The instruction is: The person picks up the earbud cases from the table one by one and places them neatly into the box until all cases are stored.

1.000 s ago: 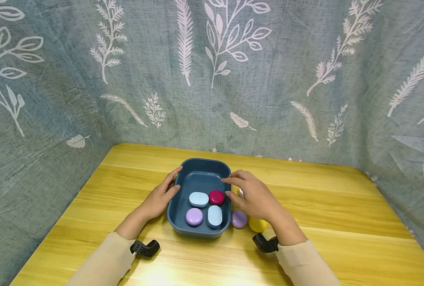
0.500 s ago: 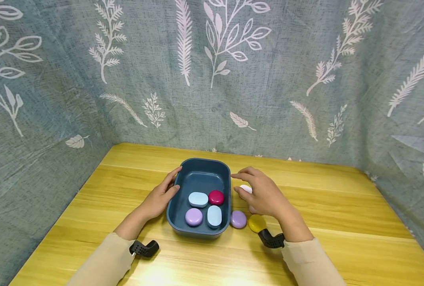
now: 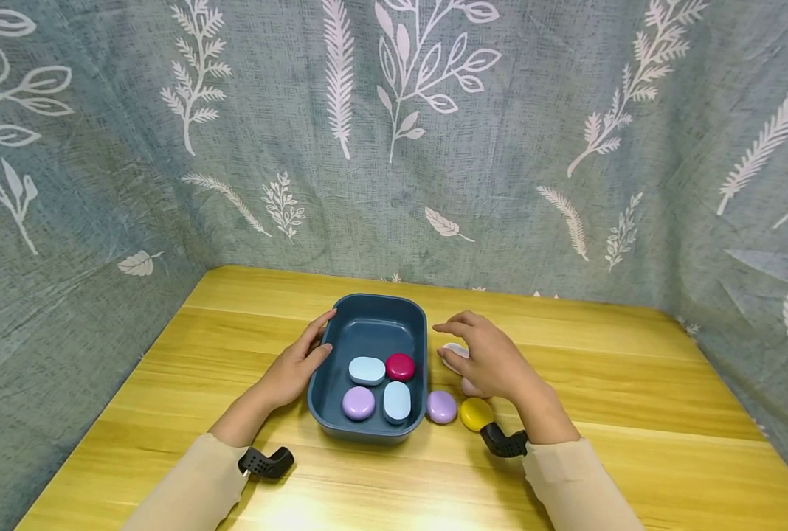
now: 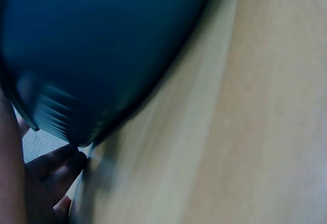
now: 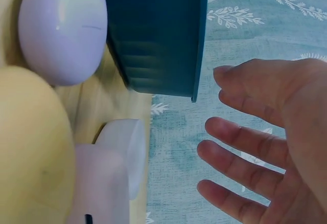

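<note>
Our right hand [image 3: 490, 361] has left the blue tray [image 3: 321, 383] and now hovers, grip open, over the white pebble [image 3: 452, 349], while our left hand [image 3: 294, 369] still rests open-fingered against the tray's side.

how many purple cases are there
2. One purple case lies in the blue tray, front left corner. The other sits on the table just right of the tray, beside the yellow case. None seem hidden.

Both forearms, clad in beige sleeves, are extended forward, with a black wrist mount strapped under each wrist. The left hand [image 3: 296, 367] is held at about 10 o'clock from the body, fingers straight and pointed toward 1 o'clock. The right hand [image 3: 489, 359] is held palm down at about 1 o'clock, its fingers [image 5: 240, 147] spread and loosely extended toward 11 o'clock.
</note>
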`<act>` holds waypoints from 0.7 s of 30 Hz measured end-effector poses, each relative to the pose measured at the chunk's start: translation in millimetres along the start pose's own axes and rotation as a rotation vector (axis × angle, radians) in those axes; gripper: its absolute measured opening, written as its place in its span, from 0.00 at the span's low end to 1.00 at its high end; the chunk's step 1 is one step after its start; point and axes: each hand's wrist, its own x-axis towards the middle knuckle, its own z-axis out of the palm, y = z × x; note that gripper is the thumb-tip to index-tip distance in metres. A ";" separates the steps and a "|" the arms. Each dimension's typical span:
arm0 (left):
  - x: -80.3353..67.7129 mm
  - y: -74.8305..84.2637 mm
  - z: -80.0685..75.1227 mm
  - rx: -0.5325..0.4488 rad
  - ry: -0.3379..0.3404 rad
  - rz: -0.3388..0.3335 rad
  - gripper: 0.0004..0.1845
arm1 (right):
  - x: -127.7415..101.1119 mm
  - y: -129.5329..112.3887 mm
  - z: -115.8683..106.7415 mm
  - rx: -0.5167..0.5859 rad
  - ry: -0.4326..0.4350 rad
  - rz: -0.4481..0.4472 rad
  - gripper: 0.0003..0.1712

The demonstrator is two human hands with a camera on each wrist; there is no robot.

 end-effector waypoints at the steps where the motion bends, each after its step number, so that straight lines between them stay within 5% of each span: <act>1: -0.1 0.0 0.0 0.000 0.000 -0.001 0.32 | 0.2 0.7 0.7 -0.003 -0.004 0.004 0.23; 21: 0.9 -2.2 -0.3 -0.004 -0.002 0.015 0.32 | -0.2 13.3 11.1 -0.034 -0.098 0.109 0.27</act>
